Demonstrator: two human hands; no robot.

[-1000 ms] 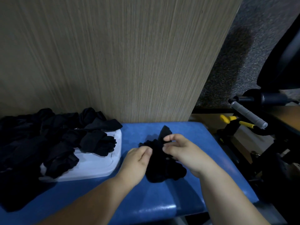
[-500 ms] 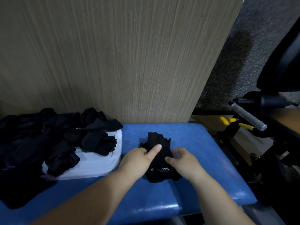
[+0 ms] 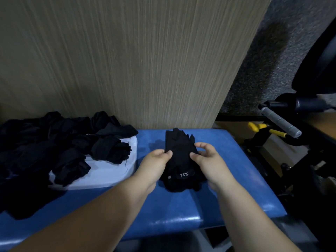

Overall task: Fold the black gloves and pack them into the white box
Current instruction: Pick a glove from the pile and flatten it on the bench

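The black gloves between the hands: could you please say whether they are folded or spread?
Spread, not yet folded: the black gloves lie full length, tips toward the wall; left hand and right hand pinch their sides.

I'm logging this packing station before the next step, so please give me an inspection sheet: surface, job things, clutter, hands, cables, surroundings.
Surface: blue padded bench, with the gloves and box on it.
Job's things: black gloves, flattened, lying mid-bench with a white "5.11" label at the near end; white box to their left; glove pile covering the box's left part and the bench beyond.
Clutter: nothing seen.
Hands: left hand pinches the gloves' left edge; right hand grips their right edge.
Cables: nothing seen.
Surroundings: wood-grain panel behind the bench; yellow-handled tool and grey handle to the right; carpet.
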